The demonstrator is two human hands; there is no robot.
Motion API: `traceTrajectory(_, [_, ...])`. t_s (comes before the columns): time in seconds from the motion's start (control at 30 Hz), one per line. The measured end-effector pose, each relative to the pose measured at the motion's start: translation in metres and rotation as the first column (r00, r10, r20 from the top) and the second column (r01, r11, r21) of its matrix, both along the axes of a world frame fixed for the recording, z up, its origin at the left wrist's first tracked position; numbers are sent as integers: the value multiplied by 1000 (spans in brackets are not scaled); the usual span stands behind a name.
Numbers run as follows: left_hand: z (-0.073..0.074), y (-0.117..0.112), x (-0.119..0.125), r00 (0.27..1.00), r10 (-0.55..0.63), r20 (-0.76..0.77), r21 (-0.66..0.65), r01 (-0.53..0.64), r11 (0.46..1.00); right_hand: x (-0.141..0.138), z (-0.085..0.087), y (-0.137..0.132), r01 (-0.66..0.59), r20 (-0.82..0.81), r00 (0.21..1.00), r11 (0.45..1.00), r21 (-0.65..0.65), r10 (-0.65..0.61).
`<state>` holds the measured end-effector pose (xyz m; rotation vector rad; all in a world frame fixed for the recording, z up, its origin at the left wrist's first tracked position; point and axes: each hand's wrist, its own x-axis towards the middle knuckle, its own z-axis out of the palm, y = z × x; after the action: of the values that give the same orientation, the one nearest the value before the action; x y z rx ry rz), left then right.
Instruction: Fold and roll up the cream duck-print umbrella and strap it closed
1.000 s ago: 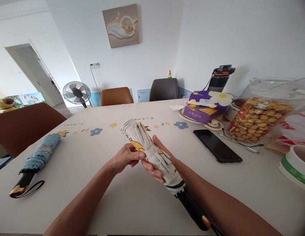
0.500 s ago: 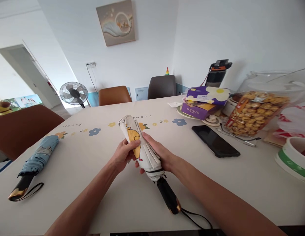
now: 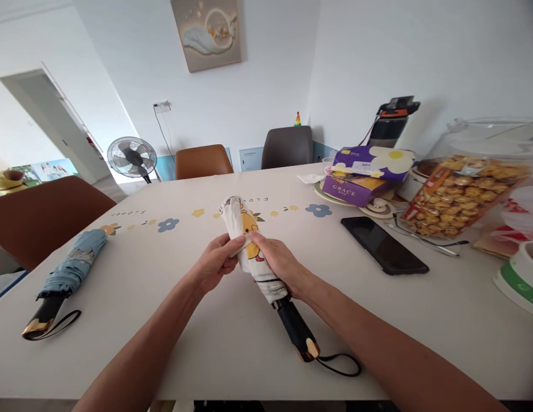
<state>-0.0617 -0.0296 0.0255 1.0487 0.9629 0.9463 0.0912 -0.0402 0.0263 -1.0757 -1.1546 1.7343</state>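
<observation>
A folded cream umbrella with a yellow duck print and a black handle lies slanted across the middle of the white table. My right hand is wrapped over its folded canopy. My left hand pinches the canopy from the left side, fingers closed on the fabric. A black wrist loop trails from the handle toward the table's near edge.
A folded blue umbrella lies at the left. A black phone lies right of centre. Purple boxes, a snack bag, a clear tub, a dark bottle and a white-green bowl crowd the right. Brown chairs surround the table.
The cream umbrella has been turned and drawn in, so the duck print now faces up. Both hands have shifted their hold along the canopy and the handle now rests on the table.
</observation>
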Motion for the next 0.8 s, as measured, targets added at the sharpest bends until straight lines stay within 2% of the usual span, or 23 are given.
traceTrajectory(0.13, [1, 3, -7, 994, -96, 53, 17, 95, 995, 6, 6, 2, -40, -45, 998, 987, -154, 34])
traceTrajectory(0.33, [1, 2, -6, 989, -133, 71, 14, 132, 991, 13, 8, 6, -205, -322, 937, 959, -197, 134])
traceTrajectory(0.4, [1, 2, -6, 990, -132, 48, 31, 130, 991, 14, 6, 10, -277, -432, 886, 940, -197, 170])
traceTrajectory(0.53, [1, 3, -10, 995, -95, -9, 54, 95, 994, 13, -1, 15, -476, -629, 720, 868, -140, 293])
traceTrajectory(0.6, [2, 3, -12, 995, -93, -31, 55, 94, 994, 12, -3, 15, -512, -656, 686, 850, -127, 315])
traceTrajectory(0.73, [3, 3, -12, 993, -117, -22, 22, 118, 993, 11, -2, 12, -484, -641, 703, 867, -116, 307])
traceTrajectory(0.8, [2, 3, -11, 991, -130, -5, 12, 130, 991, 11, -1, 11, -508, -647, 688, 855, -107, 328])
